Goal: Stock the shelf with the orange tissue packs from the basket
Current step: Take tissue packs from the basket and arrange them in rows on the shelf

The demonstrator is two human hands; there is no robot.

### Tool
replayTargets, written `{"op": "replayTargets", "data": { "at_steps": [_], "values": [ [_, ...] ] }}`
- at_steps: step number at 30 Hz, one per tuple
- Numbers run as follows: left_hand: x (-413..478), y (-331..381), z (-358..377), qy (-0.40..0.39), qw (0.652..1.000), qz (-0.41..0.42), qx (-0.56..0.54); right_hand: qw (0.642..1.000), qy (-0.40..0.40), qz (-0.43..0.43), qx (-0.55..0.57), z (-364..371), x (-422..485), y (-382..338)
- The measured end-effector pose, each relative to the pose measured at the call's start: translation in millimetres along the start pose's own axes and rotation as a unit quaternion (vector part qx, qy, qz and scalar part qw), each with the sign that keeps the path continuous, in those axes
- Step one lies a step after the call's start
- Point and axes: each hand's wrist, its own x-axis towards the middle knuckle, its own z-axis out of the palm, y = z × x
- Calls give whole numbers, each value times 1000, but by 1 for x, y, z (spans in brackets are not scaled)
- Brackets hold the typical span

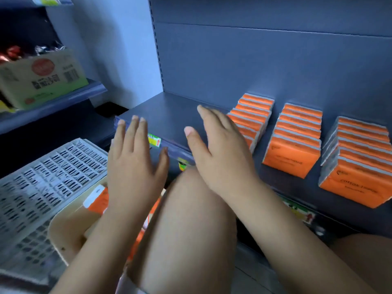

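Observation:
Three rows of orange tissue packs stand on the dark blue shelf (169,115): a left row (252,115), a middle row (294,143) and a right row (358,164). My right hand (220,153) hovers flat with straight fingers beside the left row, holding nothing. My left hand (135,162) is spread flat over the shelf's front edge, empty too. Below it, the beige basket (63,225) holds more orange packs (99,200), mostly hidden by my left arm and knee.
A white slotted crate (42,183) sits left of the basket. A cardboard box (42,79) with wrapped goods stands on the neighbouring shelf at the upper left. Price tags (154,140) line the shelf's front rail. My bare knee (191,219) is between my arms.

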Motion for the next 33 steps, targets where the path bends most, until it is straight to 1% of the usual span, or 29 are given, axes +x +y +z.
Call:
{"op": "replayTargets", "data": {
  "at_steps": [3, 5, 7, 9, 12, 15, 17, 19, 23, 25, 26, 28, 30, 33],
  "values": [
    [-43, -49, -22, -28, 996, -80, 29, 996, -47, -76, -7, 37, -12, -51],
    [-71, -85, -33, -61, 989, -113, 71, 990, -95, -103, -7, 70, -27, -83],
    [-98, -117, -40, -97, 978, -147, 116, 984, -143, -103, 3, 105, -43, -105],
    [-122, -141, -44, -112, 966, -181, 145, 978, -185, -100, -5, 140, -56, -115],
    [-150, -161, -39, -144, 950, -224, 161, 956, -274, -94, -51, 183, -74, -103],
    [-169, -171, -24, -186, 940, -251, 137, 911, -390, -70, -114, 209, -91, -72],
    [-178, -174, -12, -222, 928, -274, 121, 878, -458, -23, -137, 220, -97, -58],
    [-184, -174, -2, -254, 917, -287, 109, 855, -493, 24, -156, 230, -101, -51],
    [-195, -175, 22, -291, 909, -285, 93, 832, -527, 85, -151, 252, -108, -51],
    [-198, -177, 34, -319, 888, -317, 94, 824, -538, 104, -144, 263, -111, -52],
    [-198, -177, 38, -338, 871, -344, 97, 821, -542, 105, -145, 267, -111, -52],
    [-193, -178, 49, -388, 822, -399, 120, 808, -557, 113, -157, 280, -110, -49],
    [-190, -183, 62, -437, 777, -428, 146, 793, -571, 134, -163, 294, -110, -43],
    [-191, -198, 84, -455, 742, -479, 116, 767, -595, 184, -155, 312, -107, -33]
  ]
}}
